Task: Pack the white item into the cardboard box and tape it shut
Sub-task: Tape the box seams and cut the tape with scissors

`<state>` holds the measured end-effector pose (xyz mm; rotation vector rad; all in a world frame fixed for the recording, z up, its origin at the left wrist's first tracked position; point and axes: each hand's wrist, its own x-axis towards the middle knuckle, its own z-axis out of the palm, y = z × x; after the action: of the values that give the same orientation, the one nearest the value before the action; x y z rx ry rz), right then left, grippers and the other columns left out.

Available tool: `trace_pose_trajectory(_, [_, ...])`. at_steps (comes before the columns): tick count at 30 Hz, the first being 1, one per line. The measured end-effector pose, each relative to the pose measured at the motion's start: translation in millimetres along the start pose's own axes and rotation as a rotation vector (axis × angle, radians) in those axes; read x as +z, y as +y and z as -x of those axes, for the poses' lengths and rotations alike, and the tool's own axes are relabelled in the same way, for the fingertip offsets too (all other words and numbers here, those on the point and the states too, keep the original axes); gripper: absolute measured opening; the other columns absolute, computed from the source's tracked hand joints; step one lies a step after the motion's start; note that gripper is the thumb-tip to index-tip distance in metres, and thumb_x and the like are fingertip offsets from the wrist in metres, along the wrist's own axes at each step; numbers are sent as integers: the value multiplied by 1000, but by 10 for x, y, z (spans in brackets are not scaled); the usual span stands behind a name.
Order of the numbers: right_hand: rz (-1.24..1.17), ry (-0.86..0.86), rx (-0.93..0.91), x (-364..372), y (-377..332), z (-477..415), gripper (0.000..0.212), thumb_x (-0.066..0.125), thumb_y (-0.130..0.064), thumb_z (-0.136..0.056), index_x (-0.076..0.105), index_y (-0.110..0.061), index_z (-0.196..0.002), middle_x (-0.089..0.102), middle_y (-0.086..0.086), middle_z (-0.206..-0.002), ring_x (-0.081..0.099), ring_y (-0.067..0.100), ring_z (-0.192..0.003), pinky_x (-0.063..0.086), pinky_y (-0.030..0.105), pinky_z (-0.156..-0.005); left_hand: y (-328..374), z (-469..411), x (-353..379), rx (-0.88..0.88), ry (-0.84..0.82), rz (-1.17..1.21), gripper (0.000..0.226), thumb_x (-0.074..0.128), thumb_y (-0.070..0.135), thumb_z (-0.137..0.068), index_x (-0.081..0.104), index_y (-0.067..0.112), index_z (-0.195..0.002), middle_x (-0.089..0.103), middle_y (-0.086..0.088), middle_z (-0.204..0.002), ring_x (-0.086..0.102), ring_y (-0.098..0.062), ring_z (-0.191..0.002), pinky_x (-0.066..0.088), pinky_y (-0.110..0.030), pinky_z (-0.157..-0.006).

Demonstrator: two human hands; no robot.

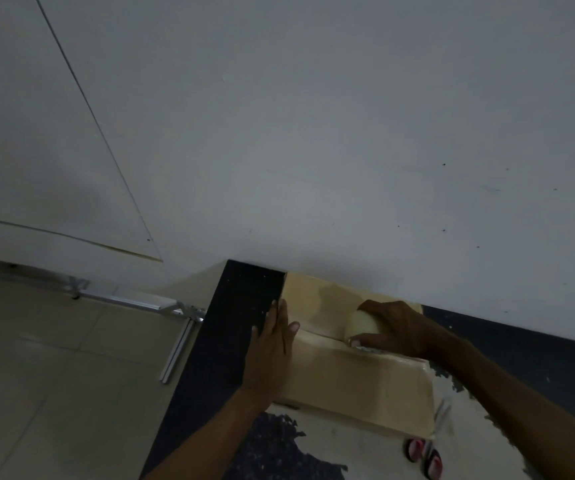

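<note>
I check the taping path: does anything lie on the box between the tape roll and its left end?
Nothing visible lies on the box there. The left hand rests flat at that end; the right hand grips the roll.

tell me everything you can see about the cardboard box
The cardboard box is pale tan, long and low, its top flaps folded shut with a seam along the middle. It lies on the dark table, its far side by the white wall. The left hand presses flat on its left end; the right hand holds a tape roll on its top.
</note>
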<state>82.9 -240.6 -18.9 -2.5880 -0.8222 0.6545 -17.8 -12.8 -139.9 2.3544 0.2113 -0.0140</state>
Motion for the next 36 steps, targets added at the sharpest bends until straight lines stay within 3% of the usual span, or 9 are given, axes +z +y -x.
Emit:
trace_pose_trajectory(4, [19,-14,10,-38,96,55,61,61,-77,-71,55,-32,-112,62,-19,-98,59,-3,-85,49,16,-70,-42,-19,45,-11,-2,-4,84,-20,77,-80,-8,34,-151,2,5,-164,2,-16,-151,13,-51,-121])
trace_pose_trajectory(9, [80,-14,-10,-100,328,154,56,58,-78,-74,58,-34,-107,65,-17,-96,61,-3,-81,52,19,-69,11,-9,-8,-43,-35,95,64,-1,64,-88,-7,41,-147,0,11,-162,-1,-15,-150,7,-51,-122])
trace_pose_trajectory(16, [125,-64,-61,-103,399,191,51,56,-70,-80,51,-35,-118,63,-15,-110,59,0,-92,51,23,-79,-10,-12,-2,-40,-29,58,69,-8,69,-87,-11,39,-149,-5,11,-162,-3,-15,-150,5,-49,-121])
trace_pose_trajectory(22, [47,-78,-9,-160,468,297,48,61,-73,-76,58,-38,-109,66,-18,-100,62,1,-87,48,19,-69,51,10,-37,-94,-75,135,58,9,56,-95,-6,43,-151,-4,16,-162,-4,-12,-150,-1,-46,-119])
trace_pose_trajectory(25, [288,-109,101,-258,603,374,67,55,-79,-73,50,-40,-127,60,-8,-113,52,12,-103,38,24,-78,51,10,-47,-96,-74,194,56,12,54,-98,-3,45,-151,-5,20,-161,-5,-9,-150,-3,-46,-119])
trace_pose_trajectory(28, [295,-139,181,-293,686,443,80,46,-88,-67,46,-40,-131,57,-4,-121,44,10,-103,35,25,-78,37,2,-36,-113,-76,201,57,13,55,-98,-2,44,-152,-5,21,-161,-5,-9,-150,-2,-47,-120])
trace_pose_trajectory(32, [393,-192,237,-421,771,627,83,44,-86,-69,40,-38,-137,56,-7,-127,41,5,-98,24,8,-67,66,20,-57,-96,-75,171,57,12,53,-97,-3,43,-151,-5,19,-161,-5,-11,-150,0,-49,-122])
trace_pose_trajectory(34, [421,-195,276,-462,924,824,99,28,-98,-56,38,-41,-137,56,-9,-129,43,4,-100,28,11,-72,73,5,-55,-80,-79,145,57,8,55,-96,-6,42,-149,-8,18,-161,-5,-14,-151,1,-49,-122])
trace_pose_trajectory(36, [381,-181,330,-419,1023,972,105,26,-100,-53,36,-41,-139,53,-9,-133,45,8,-109,35,20,-84,39,-4,-24,-26,-35,-32,61,-2,58,-96,-5,34,-152,-9,9,-161,-2,-21,-151,7,-53,-121])
